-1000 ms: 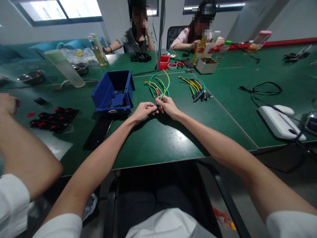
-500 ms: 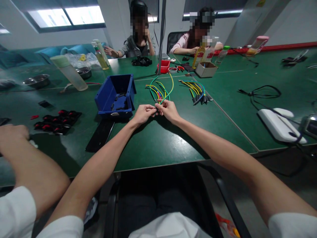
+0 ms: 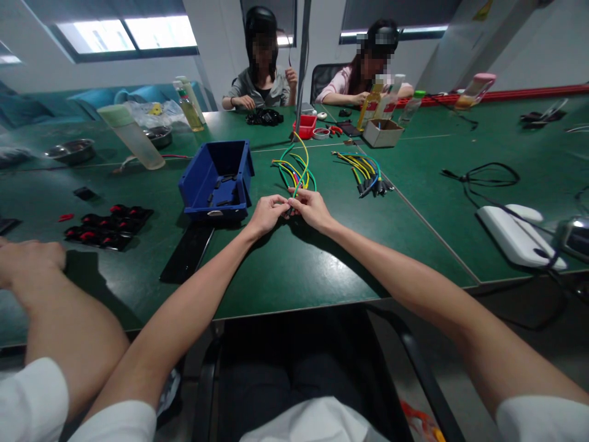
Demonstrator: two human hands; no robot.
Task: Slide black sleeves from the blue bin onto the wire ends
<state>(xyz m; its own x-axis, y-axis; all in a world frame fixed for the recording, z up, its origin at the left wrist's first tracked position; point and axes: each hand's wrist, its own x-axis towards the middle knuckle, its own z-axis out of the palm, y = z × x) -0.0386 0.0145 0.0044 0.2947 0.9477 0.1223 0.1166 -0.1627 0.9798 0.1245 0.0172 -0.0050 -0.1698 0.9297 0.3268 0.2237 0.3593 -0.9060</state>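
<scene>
My left hand and my right hand meet fingertip to fingertip just above the table. The left fingers pinch a small black sleeve, mostly hidden by the fingers. A green-and-yellow wire rises in a curve from the right fingers, which are closed on it. Whether the wire's end sits inside the sleeve, I cannot tell. Behind my hands lies a loose group of green, yellow and red wires. To their right is a bundle of wires with black sleeved ends.
Left of my hands stands a blue bin with several black sleeves inside. A black phone lies before it. A neighbour's arm rests at left, near black-and-red parts. A white device with cables lies right. Two people sit opposite.
The upright wire in my right hand has swung left at its top. My hands stay together in nearly the same place. Across the table, one person's hand has come down to a black bundle.
</scene>
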